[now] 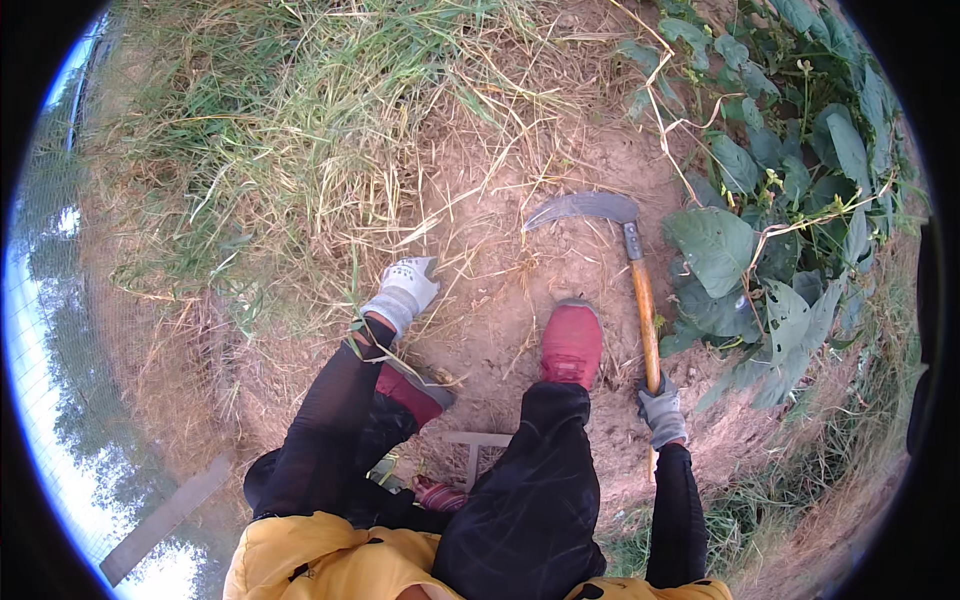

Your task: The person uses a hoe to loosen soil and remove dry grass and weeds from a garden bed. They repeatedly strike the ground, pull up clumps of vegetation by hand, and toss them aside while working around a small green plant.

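Note:
My right hand (663, 411), in a grey and white work glove, grips the wooden handle of a sickle (643, 307). Its curved metal blade (585, 205) points left, over or against the bare soil; the gap, if any, is unclear. On the other side, my left hand (406, 289) wears a whitish knit glove and is low over dry straw at the edge of the grass (337, 172). Its fingers look curled, with their tips hidden, so whether any stems are in them does not show. A few grass blades lie across my left wrist.
Broad-leaved green plants (720, 247) crowd the right side, close to the sickle handle. My red shoes (571, 341) are on the reddish soil (487, 337). Behind them is a metal frame (474, 442). Wire mesh fencing (52, 315) runs along the far left.

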A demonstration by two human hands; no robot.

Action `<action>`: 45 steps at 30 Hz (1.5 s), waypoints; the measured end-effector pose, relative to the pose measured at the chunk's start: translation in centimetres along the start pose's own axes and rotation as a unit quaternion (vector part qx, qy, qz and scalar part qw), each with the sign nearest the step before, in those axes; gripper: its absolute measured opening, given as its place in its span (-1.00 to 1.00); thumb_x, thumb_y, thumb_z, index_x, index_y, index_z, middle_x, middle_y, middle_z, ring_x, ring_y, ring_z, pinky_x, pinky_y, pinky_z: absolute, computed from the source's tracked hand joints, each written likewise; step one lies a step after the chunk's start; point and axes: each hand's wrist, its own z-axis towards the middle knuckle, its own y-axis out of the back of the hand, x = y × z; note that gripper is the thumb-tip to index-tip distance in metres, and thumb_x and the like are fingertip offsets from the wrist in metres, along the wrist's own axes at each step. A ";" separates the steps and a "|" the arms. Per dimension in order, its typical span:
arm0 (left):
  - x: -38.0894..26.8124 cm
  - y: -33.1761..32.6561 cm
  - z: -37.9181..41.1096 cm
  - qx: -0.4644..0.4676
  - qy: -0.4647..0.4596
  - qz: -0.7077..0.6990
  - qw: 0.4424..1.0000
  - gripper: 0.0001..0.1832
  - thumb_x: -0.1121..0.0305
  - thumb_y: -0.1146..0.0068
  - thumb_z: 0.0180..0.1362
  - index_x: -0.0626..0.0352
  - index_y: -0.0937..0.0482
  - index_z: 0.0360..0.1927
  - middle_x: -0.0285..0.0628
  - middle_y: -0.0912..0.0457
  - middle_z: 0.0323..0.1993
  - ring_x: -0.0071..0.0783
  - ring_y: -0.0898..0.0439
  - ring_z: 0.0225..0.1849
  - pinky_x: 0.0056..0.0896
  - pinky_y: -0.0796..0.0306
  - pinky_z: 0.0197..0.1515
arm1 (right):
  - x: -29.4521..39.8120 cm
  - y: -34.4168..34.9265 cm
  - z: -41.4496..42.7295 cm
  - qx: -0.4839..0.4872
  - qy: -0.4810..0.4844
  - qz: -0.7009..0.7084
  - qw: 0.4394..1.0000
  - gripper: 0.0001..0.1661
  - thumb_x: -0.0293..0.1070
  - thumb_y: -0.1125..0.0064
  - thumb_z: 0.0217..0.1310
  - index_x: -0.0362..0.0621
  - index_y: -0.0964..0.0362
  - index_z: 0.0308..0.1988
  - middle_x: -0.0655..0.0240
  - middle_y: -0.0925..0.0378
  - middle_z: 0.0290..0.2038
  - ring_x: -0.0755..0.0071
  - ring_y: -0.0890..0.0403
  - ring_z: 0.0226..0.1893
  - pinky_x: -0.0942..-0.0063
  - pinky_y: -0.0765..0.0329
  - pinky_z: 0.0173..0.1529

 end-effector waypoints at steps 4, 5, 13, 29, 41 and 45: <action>-1.2 0.6 -4.9 -0.050 -0.059 -0.042 0.996 -0.58 0.17 -0.10 -0.04 0.08 -0.44 -0.08 -0.02 -0.57 -0.24 -0.07 -0.54 -0.18 -0.14 -0.39 -0.14 | 0.9 0.3 -0.3 0.024 -0.061 0.062 0.996 -0.51 -0.56 -0.18 -0.05 -0.14 -0.28 -0.04 0.47 -0.32 -0.67 0.61 -0.30 -0.81 0.54 -0.27 -0.76; -0.7 0.3 -5.6 -0.058 -0.046 -0.044 0.996 -0.59 0.20 -0.12 -0.05 0.11 -0.45 -0.10 -0.02 -0.57 -0.26 -0.06 -0.54 -0.20 -0.15 -0.40 -0.16 | 0.6 -0.1 -0.1 0.025 -0.055 0.049 0.997 -0.49 -0.52 -0.20 -0.07 -0.16 -0.29 -0.04 0.40 -0.36 -0.63 0.55 -0.34 -0.77 0.50 -0.32 -0.69; -1.1 -4.5 -10.1 -0.061 0.003 0.034 0.998 -0.54 0.20 -0.16 -0.14 0.02 -0.38 -0.10 -0.06 -0.50 -0.16 -0.12 -0.50 -0.14 -0.04 -0.29 -0.10 | 1.7 0.2 -0.6 -0.014 -0.038 -0.043 0.998 -0.37 -0.40 -0.26 -0.10 -0.18 -0.27 0.04 0.19 -0.49 -0.43 0.31 -0.47 -0.56 0.38 -0.45 -0.43; 0.0 -8.1 -4.2 0.058 0.101 0.044 0.992 -0.55 0.18 -0.02 -0.04 0.16 -0.45 -0.07 -0.10 -0.56 -0.12 -0.15 -0.53 -0.08 -0.21 -0.36 -0.07 | -2.8 -0.3 0.4 -0.018 -0.007 -0.016 1.000 -0.38 -0.40 -0.23 -0.08 -0.18 -0.26 0.05 0.21 -0.47 -0.47 0.33 -0.48 -0.62 0.40 -0.43 -0.53; 7.6 16.5 -2.3 -0.339 0.169 0.147 0.914 -0.53 0.14 -0.15 -0.09 0.02 -0.45 -0.06 -0.15 -0.59 -0.26 -0.21 -0.55 -0.17 -0.23 -0.38 -0.10 | -3.8 -0.4 1.0 -0.017 -0.012 -0.033 0.999 -0.31 -0.37 -0.28 -0.14 -0.18 -0.26 0.07 0.06 -0.48 -0.24 0.13 -0.53 -0.32 0.32 -0.48 -0.24; 6.1 17.6 -3.6 -0.238 0.083 0.288 0.924 -0.57 0.12 -0.16 -0.09 0.03 -0.41 -0.13 -0.13 -0.55 -0.28 -0.19 -0.53 -0.18 -0.18 -0.33 -0.13 | -0.2 -0.2 0.0 -0.006 -0.029 -0.007 1.000 -0.39 -0.41 -0.26 -0.10 -0.16 -0.27 0.03 0.23 -0.44 -0.47 0.35 -0.45 -0.61 0.41 -0.40 -0.53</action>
